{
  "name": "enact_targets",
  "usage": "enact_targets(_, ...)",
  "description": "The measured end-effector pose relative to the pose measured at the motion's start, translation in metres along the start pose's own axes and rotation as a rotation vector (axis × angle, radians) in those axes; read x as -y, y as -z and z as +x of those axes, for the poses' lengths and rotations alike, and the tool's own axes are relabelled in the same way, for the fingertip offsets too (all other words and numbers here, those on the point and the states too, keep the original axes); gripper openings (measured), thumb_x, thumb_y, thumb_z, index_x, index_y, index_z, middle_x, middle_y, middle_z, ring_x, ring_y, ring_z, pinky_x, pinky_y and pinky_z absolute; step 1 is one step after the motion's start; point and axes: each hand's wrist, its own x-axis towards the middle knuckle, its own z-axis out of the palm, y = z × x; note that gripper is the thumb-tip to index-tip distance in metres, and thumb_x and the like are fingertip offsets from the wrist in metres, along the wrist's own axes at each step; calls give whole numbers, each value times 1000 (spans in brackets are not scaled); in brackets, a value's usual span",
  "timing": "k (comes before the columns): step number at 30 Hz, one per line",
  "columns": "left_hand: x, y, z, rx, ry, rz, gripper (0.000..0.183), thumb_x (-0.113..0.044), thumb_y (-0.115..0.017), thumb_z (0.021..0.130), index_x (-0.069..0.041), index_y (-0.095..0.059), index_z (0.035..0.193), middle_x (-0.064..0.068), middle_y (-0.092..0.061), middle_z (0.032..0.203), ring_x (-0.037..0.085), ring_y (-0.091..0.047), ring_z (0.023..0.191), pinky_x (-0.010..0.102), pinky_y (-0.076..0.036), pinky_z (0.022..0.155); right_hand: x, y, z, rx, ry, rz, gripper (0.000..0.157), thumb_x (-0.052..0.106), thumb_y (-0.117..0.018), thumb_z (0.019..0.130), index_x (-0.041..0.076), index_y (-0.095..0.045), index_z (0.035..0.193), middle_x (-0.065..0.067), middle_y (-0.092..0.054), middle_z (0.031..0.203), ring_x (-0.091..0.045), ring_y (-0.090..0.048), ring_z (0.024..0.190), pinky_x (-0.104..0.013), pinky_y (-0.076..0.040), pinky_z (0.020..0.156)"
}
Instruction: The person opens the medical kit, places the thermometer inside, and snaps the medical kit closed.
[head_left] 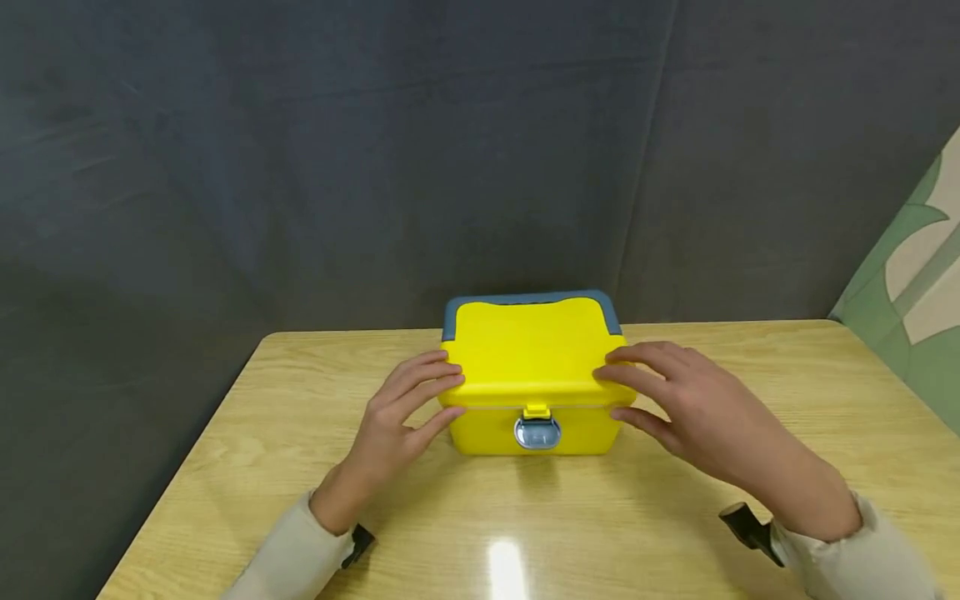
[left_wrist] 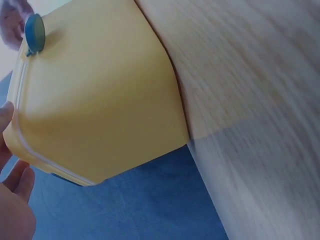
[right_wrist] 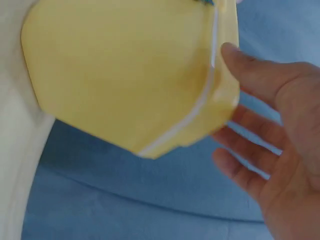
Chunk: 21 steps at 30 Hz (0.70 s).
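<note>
A yellow box (head_left: 487, 435) stands upright on the table, its lid (head_left: 536, 350) down. A grey-blue latch (head_left: 537, 433) sits at the front middle and juts out from the wall in the left wrist view. My left hand (head_left: 393, 412) holds the lid's left front corner, fingertips over the side edge and thumb at the front. At the opposite corner, my right hand (head_left: 693, 408) holds the lid the same way. In the right wrist view its thumb (right_wrist: 237, 57) rests on the rim, and the fingertips are partly hidden behind the lid.
A blue-grey handle (head_left: 525, 298) lies folded around the lid's back edge. The wooden table (head_left: 300, 400) ends just behind the box, at a dark curtain (head_left: 375, 167). Green leaf-patterned fabric (head_left: 922, 292) hangs at the right. Each wrist carries a small black mount (head_left: 746, 527).
</note>
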Motion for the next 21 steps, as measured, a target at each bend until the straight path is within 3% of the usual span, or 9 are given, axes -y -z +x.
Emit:
enact_targets(2,-2,-2,0,-15,-35,13,32,-18,-76,88,-2,-71,115,13,-69,116,31,-59,120,26,-44,110,3,-4,1,-24,33,19,36,45,-54,101,18,-68,119,0,-67,113,-22,-64,103,-41,-56,87)
enact_targets(4,-4,-5,-1,-29,-30,17,30,-18,-75,89,-3,-72,114,12,-69,115,31,-60,118,26,-44,109,6,-8,1,-36,31,23,49,49,-34,104,18,-69,119,2,-67,112,-19,-62,103,-35,-53,89)
enact_targets(5,-5,-6,-1,-33,-12,16,29,-17,-76,88,-3,-72,114,12,-69,116,31,-60,118,25,-44,109,7,-10,2,-54,26,30,51,49,-32,105,18,-70,117,3,-67,110,-19,-61,102,-33,-52,89)
enact_targets(10,-14,-7,4,-13,87,54,28,-11,-80,83,-9,-74,110,8,-67,116,27,-57,117,23,-43,109,8,-16,3,-109,7,69,27,38,-60,99,18,-72,114,3,-68,108,-19,-60,101,-33,-49,90)
enact_targets(11,-16,-6,6,1,92,75,28,-11,-81,82,-10,-74,110,8,-66,115,26,-57,116,24,-43,108,8,-17,3,-120,8,71,28,38,-60,99,18,-72,113,3,-69,107,-20,-60,101,-34,-49,90)
enact_targets(15,-21,-5,14,62,45,194,25,-13,-81,83,-10,-75,107,6,-66,109,24,-57,111,30,-48,103,12,-21,4,-125,11,73,35,43,-51,102,16,-72,112,1,-69,107,-21,-60,100,-39,-49,88)
enact_targets(17,-22,-5,17,80,9,239,24,-14,-81,83,-9,-75,106,5,-67,106,23,-58,108,31,-51,99,15,-26,6,-122,27,74,32,40,-55,102,15,-71,113,0,-68,109,-22,-60,101,-40,-49,88)
enact_targets(19,-23,-7,21,95,-28,263,24,-14,-82,82,-9,-75,104,4,-67,103,21,-59,104,31,-53,95,18,-31,8,-113,41,68,27,31,-71,94,15,-70,115,-2,-67,111,-24,-59,102,-42,-50,87)
enact_targets(21,-22,-10,24,106,-56,264,23,-14,-82,82,-9,-75,103,4,-68,101,21,-59,100,30,-53,92,22,-37,9,-106,46,47,40,21,-83,80,16,-69,117,-4,-65,113,-25,-58,104,-43,-49,88)
